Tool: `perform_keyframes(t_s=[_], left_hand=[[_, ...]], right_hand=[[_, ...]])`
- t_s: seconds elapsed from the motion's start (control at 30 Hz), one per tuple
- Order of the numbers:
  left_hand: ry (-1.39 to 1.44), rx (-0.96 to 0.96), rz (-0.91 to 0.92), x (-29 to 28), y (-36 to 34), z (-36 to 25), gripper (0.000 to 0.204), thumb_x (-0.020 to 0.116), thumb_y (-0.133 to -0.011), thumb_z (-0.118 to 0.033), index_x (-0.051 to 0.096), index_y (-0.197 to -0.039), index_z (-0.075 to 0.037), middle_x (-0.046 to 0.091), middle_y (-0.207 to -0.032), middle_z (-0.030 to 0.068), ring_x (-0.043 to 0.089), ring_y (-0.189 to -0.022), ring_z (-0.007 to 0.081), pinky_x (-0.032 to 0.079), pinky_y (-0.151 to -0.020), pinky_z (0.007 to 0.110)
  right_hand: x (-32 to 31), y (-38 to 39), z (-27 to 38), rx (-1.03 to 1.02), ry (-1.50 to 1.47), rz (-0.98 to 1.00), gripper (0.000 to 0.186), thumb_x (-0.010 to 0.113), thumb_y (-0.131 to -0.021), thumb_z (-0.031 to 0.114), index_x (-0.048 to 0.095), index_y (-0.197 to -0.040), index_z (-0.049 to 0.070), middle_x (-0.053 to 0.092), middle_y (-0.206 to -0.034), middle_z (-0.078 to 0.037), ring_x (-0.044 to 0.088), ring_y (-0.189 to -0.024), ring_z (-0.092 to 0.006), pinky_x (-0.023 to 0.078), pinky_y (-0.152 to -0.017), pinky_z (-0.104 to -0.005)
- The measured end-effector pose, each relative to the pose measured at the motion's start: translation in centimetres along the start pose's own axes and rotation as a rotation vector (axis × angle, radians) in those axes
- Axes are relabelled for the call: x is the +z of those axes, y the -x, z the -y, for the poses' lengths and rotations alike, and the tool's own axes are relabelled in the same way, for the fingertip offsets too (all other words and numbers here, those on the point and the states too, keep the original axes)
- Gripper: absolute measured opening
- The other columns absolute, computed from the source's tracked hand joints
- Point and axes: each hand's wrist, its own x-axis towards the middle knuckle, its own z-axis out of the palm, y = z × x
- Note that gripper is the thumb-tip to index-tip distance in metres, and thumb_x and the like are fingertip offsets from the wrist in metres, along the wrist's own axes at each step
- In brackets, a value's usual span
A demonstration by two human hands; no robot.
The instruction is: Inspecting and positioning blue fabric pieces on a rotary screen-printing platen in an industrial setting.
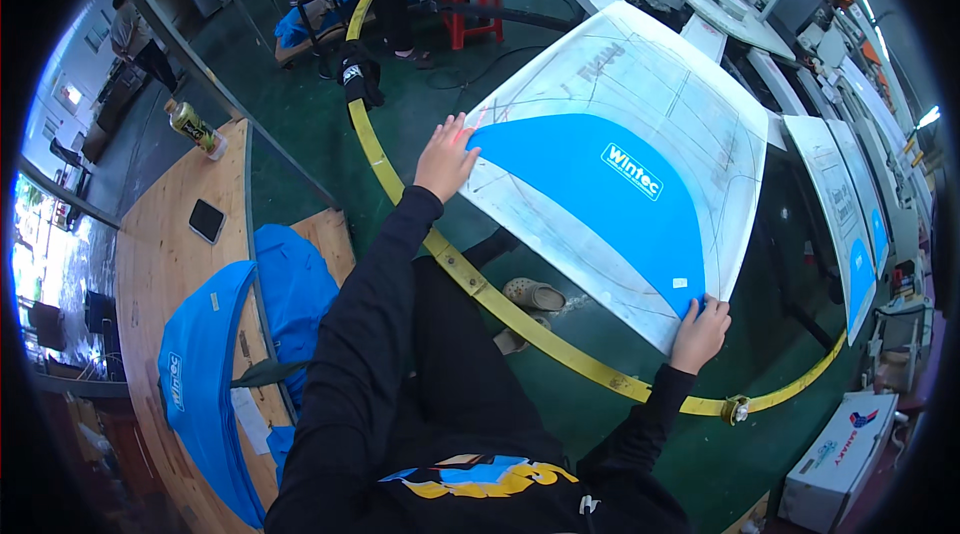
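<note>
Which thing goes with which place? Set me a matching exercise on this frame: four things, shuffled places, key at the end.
Things
1. Left hand
2. Right hand
3. Phone
4. Red stool

Places
A. at the end of the blue piece near its white tag
B. on the green floor
C. at the end of the blue piece away from the white tag
D. on the wooden table

Pairs: 1-C, 2-A, 3-D, 4-B
</note>
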Motion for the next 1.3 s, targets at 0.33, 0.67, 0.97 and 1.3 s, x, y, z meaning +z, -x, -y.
perform_keyframes(t_s=[0.33,0.67,0.97,1.3], left_hand=[[0.228,-0.372,0.039,-1.3,-4.4,-1.0,0.029,0.069,-0.079,-0.022,0.062,-0.100,-0.003,0.064,-0.095,0.0161,0.058,-0.096,0.0323,0.047,-0.083,0.038],[1.566,-0.438,0.513,-7.8,-2.4,-11.8,0.024,0.068,-0.087,-0.021,0.057,-0.103,-0.006,0.060,-0.093,-0.0011,0.054,-0.085,0.0054,0.043,-0.077,0.021],[2.050,-0.464,0.355,-24.1,5.0,-16.6,0.023,0.064,-0.091,-0.021,0.055,-0.105,-0.005,0.058,-0.097,0.0001,0.055,-0.087,0.0053,0.045,-0.078,0.022],[1.722,-1.012,-0.215,-39.2,30.6,-11.9,0.029,0.069,-0.087,-0.025,0.051,-0.099,-0.006,0.054,-0.089,0.0002,0.054,-0.084,0.0075,0.044,-0.074,0.023]], right_hand=[[0.5,-1.4,2.2,0.097,-0.705,0.010,0.016,0.063,-0.086,0.011,0.051,-0.090,0.001,0.057,-0.086,-0.011,0.058,-0.083,-0.0237,0.045,-0.077,-0.0340],[-4.7,0.4,13.8,-0.102,-1.398,0.112,0.014,0.063,-0.088,0.004,0.049,-0.085,0.002,0.045,-0.082,-0.002,0.044,-0.078,-0.0101,0.038,-0.072,-0.0233],[-15.6,6.8,21.4,-0.550,-1.717,0.290,0.019,0.067,-0.085,-0.001,0.050,-0.091,0.003,0.053,-0.084,-0.002,0.050,-0.078,-0.0070,0.040,-0.070,-0.0211],[-16.4,13.5,23.6,-0.411,-2.189,1.072,0.058,0.075,-0.074,0.010,0.041,-0.120,0.005,0.049,-0.084,-0.002,0.049,-0.076,-0.0107,0.040,-0.067,-0.0234]])
